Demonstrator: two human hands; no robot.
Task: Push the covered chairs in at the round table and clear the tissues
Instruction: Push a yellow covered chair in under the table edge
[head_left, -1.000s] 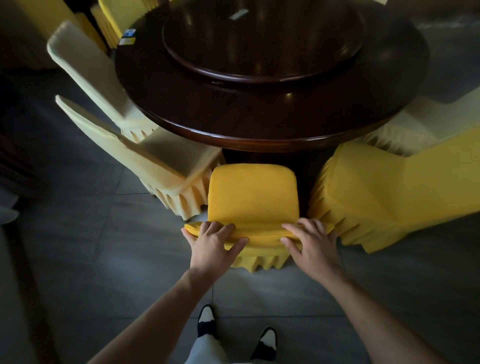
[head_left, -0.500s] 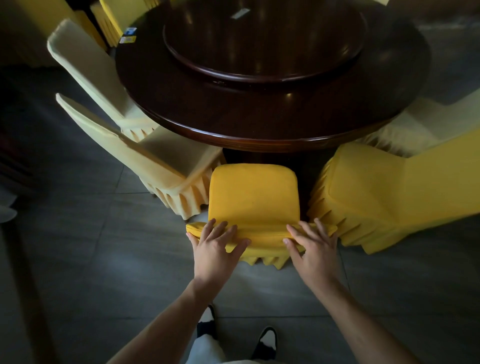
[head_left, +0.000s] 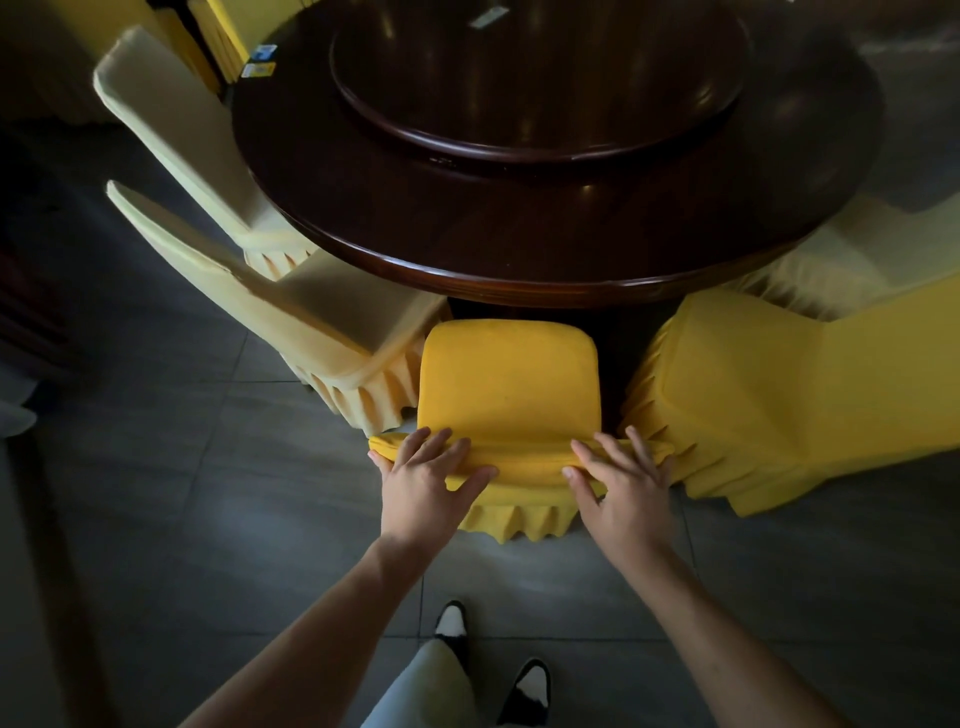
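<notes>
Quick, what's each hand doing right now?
Left hand: open, fingers spread flat on the top edge of the yellow chair.
Right hand: open, fingers spread flat on the same edge.

Matt cloth, glossy wood

Under the fingers (head_left: 435, 448), the chair cover (head_left: 511, 387) is soft matt yellow cloth; beyond them, the table (head_left: 519, 244) is dark polished wood.

Bright yellow covered chair (head_left: 509, 384) upright, seat toward dark round table (head_left: 519, 249), paler covered chairs (head_left: 322, 312) alongside
</notes>
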